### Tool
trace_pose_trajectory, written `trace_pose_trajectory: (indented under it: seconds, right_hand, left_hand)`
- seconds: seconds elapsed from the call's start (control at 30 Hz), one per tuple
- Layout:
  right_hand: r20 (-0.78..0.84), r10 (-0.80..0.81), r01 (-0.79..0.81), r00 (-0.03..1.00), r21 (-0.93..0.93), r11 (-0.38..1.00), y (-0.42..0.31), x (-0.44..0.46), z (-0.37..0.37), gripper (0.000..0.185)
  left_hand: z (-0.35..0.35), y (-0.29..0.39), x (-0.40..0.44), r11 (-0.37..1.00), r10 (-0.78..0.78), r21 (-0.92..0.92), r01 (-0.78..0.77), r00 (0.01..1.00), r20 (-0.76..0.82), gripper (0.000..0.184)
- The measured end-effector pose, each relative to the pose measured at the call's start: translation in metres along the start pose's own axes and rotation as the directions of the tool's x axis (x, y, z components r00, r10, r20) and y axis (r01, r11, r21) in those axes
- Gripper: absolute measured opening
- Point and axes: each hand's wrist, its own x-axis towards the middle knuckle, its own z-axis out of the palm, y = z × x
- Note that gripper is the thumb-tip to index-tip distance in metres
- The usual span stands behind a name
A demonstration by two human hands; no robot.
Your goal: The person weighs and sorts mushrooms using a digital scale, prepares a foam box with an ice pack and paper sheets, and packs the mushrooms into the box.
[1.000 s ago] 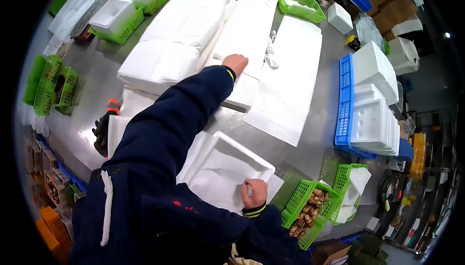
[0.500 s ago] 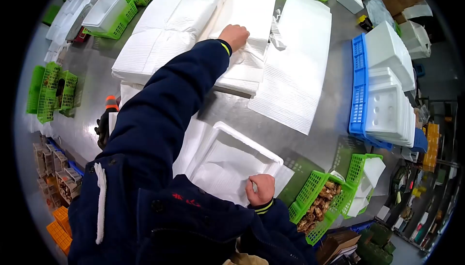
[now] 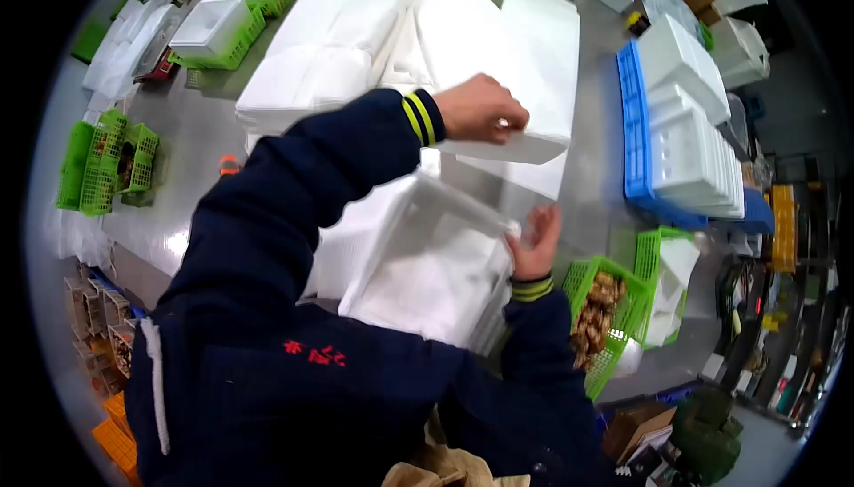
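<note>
My left hand (image 3: 485, 112) is closed on the edge of a white sheet (image 3: 534, 78), lifted off the stack and spread above the table. Below it stands a white foam box (image 3: 378, 260) lined with white sheet material (image 3: 427, 278). Beside the box's upper right corner is my right hand (image 3: 534, 242), its thumb and fingers apart and holding nothing; whether it touches the rim cannot be made out. A thick pile of white sheets (image 3: 329, 42) lies at the upper left of the lifted one.
Right of the box, a green basket (image 3: 632, 309) holds brown clustered items (image 3: 598, 309). A blue crate (image 3: 633, 122) with stacked white foam boxes (image 3: 689, 140) stands at the right. Green baskets (image 3: 236, 47) with white tubs (image 3: 209, 26) are at the upper left.
My left hand has drawn a white sheet off the stack toward me and to the right. My right hand has risen beside the box corner and its fingers have opened. The view has shifted.
</note>
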Motion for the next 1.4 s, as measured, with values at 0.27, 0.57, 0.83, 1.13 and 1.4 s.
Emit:
trace_pose_trajectory:
  seconds: [0.27, 0.57, 0.83, 1.13, 1.4]
  right_hand:
    - [0.441, 0.143, -0.354, 0.886, 0.443, 0.824, -0.044, 0.03, 0.002, 0.031]
    - [0.549, 0.294, -0.614, 0.782, 0.759, 0.217, -0.039, -0.085, 0.011, 0.03]
    - [0.274, 0.329, -0.419, 0.904, 0.406, 0.812, -0.064, -0.143, 0.003, 0.074]
    - [0.147, 0.14, -0.185, 0.979, 0.364, 0.913, -0.105, -0.15, -0.033, 0.059]
    - [0.074, -0.088, 0.102, 0.993, -0.218, 0.971, -0.079, -0.048, -0.043, 0.021]
  left_hand:
    - [0.001, 0.03, -0.051, 0.985, -0.169, -0.077, 0.153, 0.95, -0.262, 0.023]
    - [0.077, 0.12, -0.225, 0.064, -0.809, -0.758, 0.649, 0.479, 0.342, 0.071]
    - [0.074, 0.174, -0.249, 0.059, -0.849, -0.91, 0.409, 0.501, 0.17, 0.065]
    - [0.053, 0.176, -0.234, 0.308, -0.692, -0.883, 0.354, 0.72, 0.047, 0.029]
    - [0.039, 0.072, -0.143, 0.957, -0.286, -0.149, 0.25, 0.898, -0.335, 0.012]
